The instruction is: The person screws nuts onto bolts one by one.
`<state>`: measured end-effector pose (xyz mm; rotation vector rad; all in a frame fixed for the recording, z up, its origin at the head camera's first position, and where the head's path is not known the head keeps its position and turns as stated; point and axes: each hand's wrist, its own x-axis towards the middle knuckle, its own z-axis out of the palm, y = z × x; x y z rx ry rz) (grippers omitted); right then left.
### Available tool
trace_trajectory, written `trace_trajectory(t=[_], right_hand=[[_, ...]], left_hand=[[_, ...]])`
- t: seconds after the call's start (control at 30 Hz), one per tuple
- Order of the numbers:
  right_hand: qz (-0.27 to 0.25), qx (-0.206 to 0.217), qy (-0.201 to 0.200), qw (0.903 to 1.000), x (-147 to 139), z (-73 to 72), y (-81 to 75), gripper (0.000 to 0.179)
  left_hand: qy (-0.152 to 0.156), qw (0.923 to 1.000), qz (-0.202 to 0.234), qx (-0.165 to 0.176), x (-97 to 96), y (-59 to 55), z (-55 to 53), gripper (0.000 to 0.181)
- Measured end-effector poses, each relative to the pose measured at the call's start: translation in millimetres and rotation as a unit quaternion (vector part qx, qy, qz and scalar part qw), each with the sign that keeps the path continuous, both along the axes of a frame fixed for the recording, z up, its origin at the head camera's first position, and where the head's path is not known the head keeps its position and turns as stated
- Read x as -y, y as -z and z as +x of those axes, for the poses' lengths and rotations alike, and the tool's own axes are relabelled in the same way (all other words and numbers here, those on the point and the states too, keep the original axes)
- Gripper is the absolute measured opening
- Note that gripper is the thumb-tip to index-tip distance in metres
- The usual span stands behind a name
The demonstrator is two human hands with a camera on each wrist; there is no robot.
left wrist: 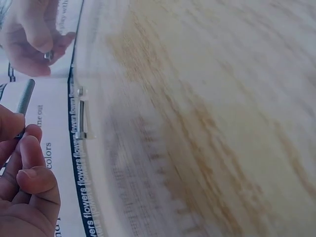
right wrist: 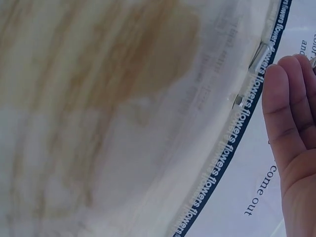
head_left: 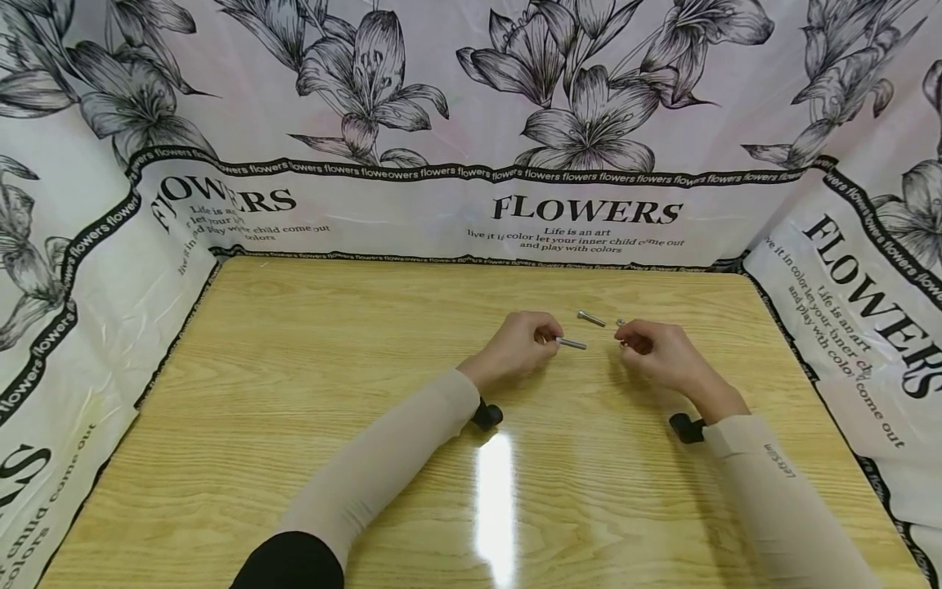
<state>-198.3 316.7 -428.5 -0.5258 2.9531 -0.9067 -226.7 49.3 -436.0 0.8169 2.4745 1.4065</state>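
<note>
My left hand (head_left: 518,348) pinches a metal bolt (head_left: 572,343) by its head end, and the threaded shank points right. In the left wrist view that bolt (left wrist: 25,96) stands up from between thumb and fingers. Opposite it, my right hand (head_left: 666,356) holds a small nut (left wrist: 48,56) at the fingertips, a short gap away from the bolt's free end. Just beyond the hands, a second bolt (head_left: 591,318) lies on the table. A loose nut (head_left: 621,323) lies near its right end, close behind the right fingertips.
The wood-grain table (head_left: 331,393) is bordered at the back and sides by white flower-printed sheeting (head_left: 412,213). Black wrist devices (head_left: 487,415) sit under both wrists. A bright light reflection lies on the tabletop between the forearms.
</note>
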Motion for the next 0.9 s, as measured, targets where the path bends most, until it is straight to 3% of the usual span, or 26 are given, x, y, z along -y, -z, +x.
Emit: trace_trajectory(t=[0.7, 0.9], right_hand=[[-0.026, -0.063, -0.046, 0.9966, 15.9, 5.4, 3.2, 0.02], [-0.034, -0.064, -0.049, 0.9962, 21.7, 5.0, 3.9, 0.02]], left_hand=[[-0.024, 0.9994, 0.025, 0.0, 10.7, -0.1, 9.1, 0.01], [-0.032, 0.9986, 0.041, 0.006, 16.0, 0.1, 10.8, 0.011]])
